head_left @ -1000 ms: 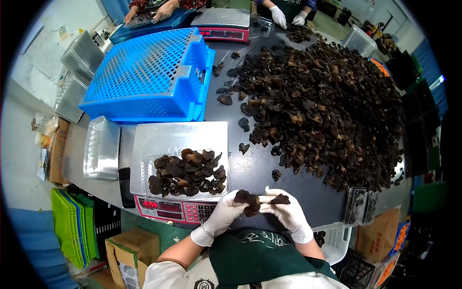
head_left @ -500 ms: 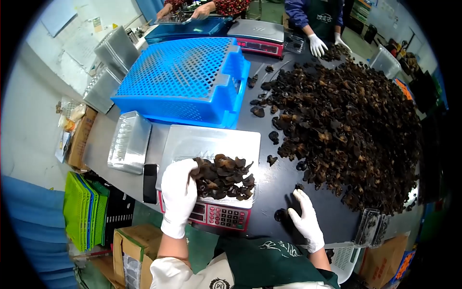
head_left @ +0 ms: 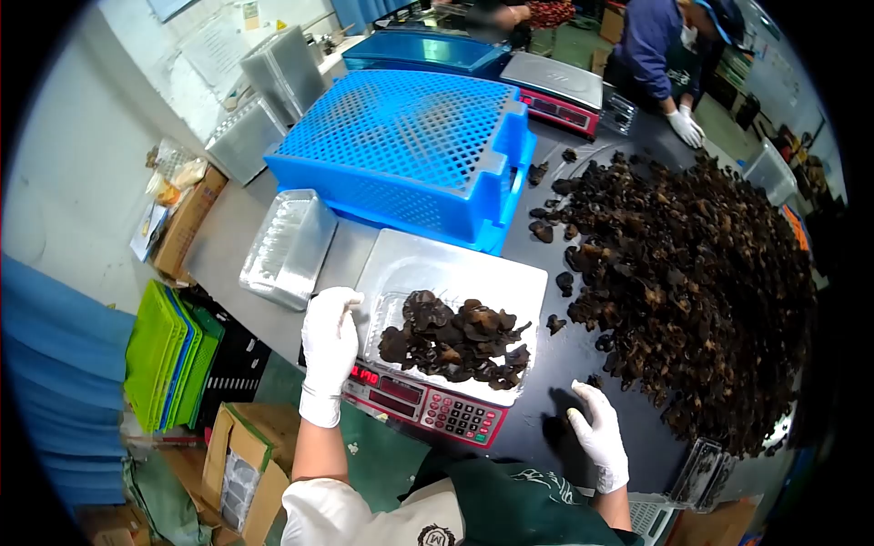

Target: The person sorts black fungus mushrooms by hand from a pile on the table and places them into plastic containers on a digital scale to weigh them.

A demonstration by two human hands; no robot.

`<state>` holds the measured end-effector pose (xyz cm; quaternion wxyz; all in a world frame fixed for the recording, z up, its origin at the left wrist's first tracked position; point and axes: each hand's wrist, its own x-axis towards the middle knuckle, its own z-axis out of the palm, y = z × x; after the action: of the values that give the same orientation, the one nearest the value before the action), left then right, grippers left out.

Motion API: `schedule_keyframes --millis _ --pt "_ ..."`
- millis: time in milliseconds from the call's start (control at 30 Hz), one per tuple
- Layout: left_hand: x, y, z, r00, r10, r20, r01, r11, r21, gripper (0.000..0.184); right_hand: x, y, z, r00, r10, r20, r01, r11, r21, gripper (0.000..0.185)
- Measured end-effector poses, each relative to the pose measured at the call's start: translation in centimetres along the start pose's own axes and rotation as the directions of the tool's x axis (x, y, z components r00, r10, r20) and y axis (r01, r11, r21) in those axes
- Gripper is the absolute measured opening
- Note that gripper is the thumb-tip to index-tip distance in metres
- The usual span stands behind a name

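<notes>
My left hand (head_left: pixel 330 355), in a white glove, is at the left edge of the scale (head_left: pixel 455 259). Its fingers are loosely curled, the thumb looks apart from them, and nothing shows in them. A clear plastic tray (head_left: pixel 387 305) lies on the scale pan, with dark wood ear mushrooms (head_left: pixel 460 337) in it. Red digits glow on the scale's display, partly cut off by my left hand. Gloved too, my right hand (head_left: pixel 601 437) is held over the dark tabletop right of the scale, thumb and fingers apart and nothing in them. A large heap of wood ear mushrooms (head_left: pixel 701 282) lies beyond it.
An upturned blue crate (head_left: pixel 391 127) stands behind the scale, beside stacked clear trays (head_left: pixel 289 250). More clear trays (head_left: pixel 701 473) sit at the near right edge. Across the table are a second scale (head_left: pixel 555 82) and a person's gloved hands (head_left: pixel 685 126). Loose mushrooms dot the tabletop.
My left hand has come off the mushrooms and moved to the scale's left edge. My right hand stays beside the scale. The view has shifted, and the co-worker opposite has leaned over, hands together.
</notes>
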<state>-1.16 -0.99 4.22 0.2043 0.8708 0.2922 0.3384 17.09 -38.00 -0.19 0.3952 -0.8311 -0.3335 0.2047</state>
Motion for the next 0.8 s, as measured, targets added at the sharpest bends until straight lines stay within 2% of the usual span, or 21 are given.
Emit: schedule_keyframes --millis 100,133,167,200,300,333,367,433,500,567,633,700,767,800 --pt "-0.9 -1.2 -0.4 0.999 -0.036 -0.021 0.037 0.999 0.036 0.020 0.9 -0.3 0.7 0.999 0.000 0.044 -0.002 0.999 0.036 0.044" --pt "-1.4 -0.9 -0.4 0.988 -0.148 0.036 0.147 0.989 0.009 0.018 1.2 -0.8 1.1 0.991 0.098 0.086 -0.113 0.975 0.194 0.044" --pt "-1.8 -0.9 -0.4 0.980 -0.180 0.089 0.182 0.983 -0.014 0.022 1.5 -1.3 1.4 0.972 0.190 0.141 -0.228 0.913 0.338 0.043" --pt "-2.4 -0.9 -0.3 0.966 -0.215 0.144 0.216 0.976 0.014 0.023 1.9 -1.3 1.8 0.967 0.179 0.179 -0.239 0.875 0.420 0.044" --pt "-4.0 -1.8 0.9 0.916 -0.286 0.280 0.298 0.955 -0.001 0.027 3.6 -3.0 2.9 0.921 0.276 0.274 -0.377 0.805 0.458 0.049" --pt "-4.1 -1.7 1.2 0.913 -0.284 0.293 0.294 0.956 0.010 0.027 4.0 -2.7 3.7 0.937 0.234 0.260 -0.334 0.823 0.460 0.051" --pt "-4.1 -1.6 1.4 0.910 -0.281 0.305 0.290 0.957 0.019 0.026 4.5 -3.3 4.0 0.926 0.253 0.280 -0.360 0.816 0.452 0.050" --pt "-4.5 -2.5 2.6 0.925 -0.261 0.275 0.291 0.954 -0.074 0.025 5.3 -3.5 5.1 0.930 0.263 0.258 -0.358 0.811 0.462 0.050" --pt "-4.3 -3.1 3.6 0.913 -0.297 0.279 0.353 0.918 -0.179 0.023 5.9 -3.1 6.0 0.984 0.138 0.113 -0.178 0.832 0.526 0.046" --pt "-3.3 -3.3 4.1 0.902 -0.316 0.295 0.394 0.882 -0.259 0.021 7.2 -2.1 6.5 0.998 0.059 -0.006 -0.050 0.896 0.441 0.045" --pt "-1.4 -2.9 4.2 0.818 -0.425 0.387 0.565 0.719 -0.404 0.022 9.6 -2.3 6.3 0.998 0.055 -0.044 -0.023 0.843 0.538 0.045" --pt "0.7 -3.3 5.2 0.857 -0.394 0.333 0.515 0.678 -0.525 0.020 12.5 -5.0 4.7 0.997 0.079 -0.014 -0.055 0.798 0.601 0.044" --pt "3.5 -3.3 6.0 0.867 -0.414 0.278 0.496 0.660 -0.564 0.018 16.3 -4.9 4.2 0.995 -0.031 -0.090 0.067 0.901 0.429 0.042" --pt "4.8 -3.7 6.5 0.876 -0.402 0.268 0.477 0.628 -0.615 0.018 17.8 -5.9 3.7 0.994 -0.042 -0.104 0.085 0.888 0.452 0.042"
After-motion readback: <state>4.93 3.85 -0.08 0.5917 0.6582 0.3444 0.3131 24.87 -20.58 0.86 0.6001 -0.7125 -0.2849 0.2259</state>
